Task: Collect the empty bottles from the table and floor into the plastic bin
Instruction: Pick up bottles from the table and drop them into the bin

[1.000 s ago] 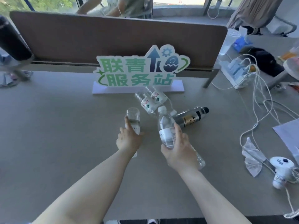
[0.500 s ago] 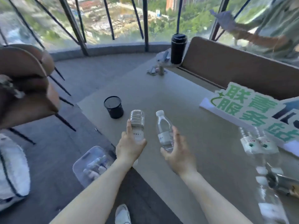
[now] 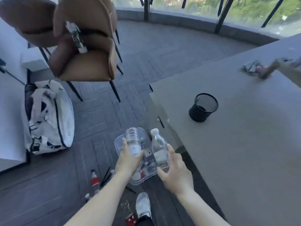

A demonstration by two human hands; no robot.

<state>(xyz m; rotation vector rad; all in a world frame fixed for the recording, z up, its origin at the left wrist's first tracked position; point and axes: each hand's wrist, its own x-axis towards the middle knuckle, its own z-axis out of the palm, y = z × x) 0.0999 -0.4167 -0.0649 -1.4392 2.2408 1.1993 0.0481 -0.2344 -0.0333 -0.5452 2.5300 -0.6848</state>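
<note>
The view has swung from the table (image 3: pixel 244 144) to dark floor (image 3: pixel 146 62), both hands (image 3: pixel 128 160) gripping bottles (image 3: pixel 158 147) above the bin (image 3: pixel 118 142).

Dark grey floor (image 3: pixel 48 185) of plank-patterned tiles is running out to a curved low sill. Glazing (image 3: pixel 244 7) with dark mullions is curving above it, showing blurred greenery and letting daylight in. Brown upholstered chairs (image 3: pixel 84 46) on thin black legs are standing at upper left. Grey table (image 3: pixel 244 152) is filling the right side, carrying a black mesh cup (image 3: pixel 203 108). White bag (image 3: pixel 50 118) is sitting against a pale panel.
</note>
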